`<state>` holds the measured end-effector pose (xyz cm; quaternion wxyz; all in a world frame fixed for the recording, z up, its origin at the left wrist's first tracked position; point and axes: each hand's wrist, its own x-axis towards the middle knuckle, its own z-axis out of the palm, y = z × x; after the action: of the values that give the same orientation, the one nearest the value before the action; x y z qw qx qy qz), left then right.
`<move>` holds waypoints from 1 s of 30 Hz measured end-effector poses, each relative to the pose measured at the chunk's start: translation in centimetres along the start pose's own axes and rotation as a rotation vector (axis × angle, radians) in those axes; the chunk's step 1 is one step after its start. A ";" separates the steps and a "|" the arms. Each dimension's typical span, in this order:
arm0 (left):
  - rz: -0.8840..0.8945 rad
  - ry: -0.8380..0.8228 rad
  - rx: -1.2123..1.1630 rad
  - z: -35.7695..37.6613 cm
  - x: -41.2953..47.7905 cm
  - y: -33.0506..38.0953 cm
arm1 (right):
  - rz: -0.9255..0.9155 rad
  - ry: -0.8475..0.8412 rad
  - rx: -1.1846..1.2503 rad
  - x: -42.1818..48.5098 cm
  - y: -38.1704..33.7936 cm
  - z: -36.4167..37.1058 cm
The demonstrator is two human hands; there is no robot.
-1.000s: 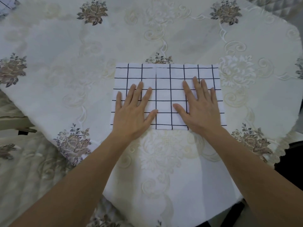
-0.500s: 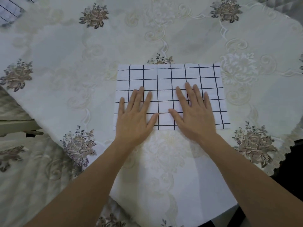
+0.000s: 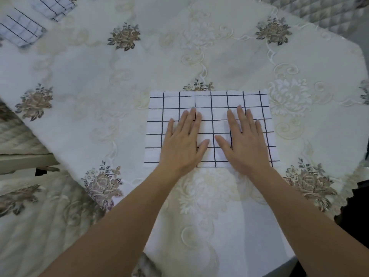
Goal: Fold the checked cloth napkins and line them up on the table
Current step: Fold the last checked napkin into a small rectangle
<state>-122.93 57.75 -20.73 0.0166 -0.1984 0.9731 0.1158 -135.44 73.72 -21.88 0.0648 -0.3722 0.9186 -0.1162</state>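
Napkin [image 3: 249, 100] lies near the table [image 3: 139, 66] front edge, long axis left to right. Left hand [image 3: 183, 144] and right hand [image 3: 244, 144] press it side by side, fingers flat, gripping nothing.

— How do the hands lie?
— The left hand [image 3: 182, 145] and the right hand [image 3: 244, 144] lie palm down, side by side, fingers straight and pointing away from the person.
— And the thumbs?
— Thumbs angle inward, tips close but apart; both bare forearms reach forward.
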 end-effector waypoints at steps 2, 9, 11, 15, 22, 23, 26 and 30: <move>0.013 -0.018 0.034 0.4 0.6 -1.1 | 0.015 -0.026 -0.044 0.0 0.9 0.2; 0.075 -0.039 0.099 -0.1 1.8 -4.2 | 0.063 -0.015 -0.068 -1.1 2.9 -0.3; 0.051 -0.049 0.080 -0.3 2.3 -4.1 | 0.073 -0.006 -0.049 -1.0 2.5 -0.5; 0.047 -0.034 0.065 -0.6 4.1 -3.8 | 0.008 0.035 -0.027 2.2 1.1 -1.0; 0.061 -0.006 0.102 -0.1 5.3 -3.9 | -0.041 -0.063 -0.117 4.6 2.7 -0.4; 0.052 -0.005 0.104 0.0 5.3 -3.9 | -0.039 -0.063 -0.123 4.5 2.8 -0.4; -0.029 0.018 0.096 -0.1 4.7 -3.8 | -0.030 -0.055 -0.123 4.7 2.6 -0.7; -0.104 0.108 0.079 0.5 2.0 -2.0 | -0.071 -0.008 -0.089 3.4 1.8 -0.7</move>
<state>-123.98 55.29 -21.76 -0.0220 -0.2536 0.9649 0.0652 -139.20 72.71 -21.76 0.0475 -0.4075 0.9088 -0.0762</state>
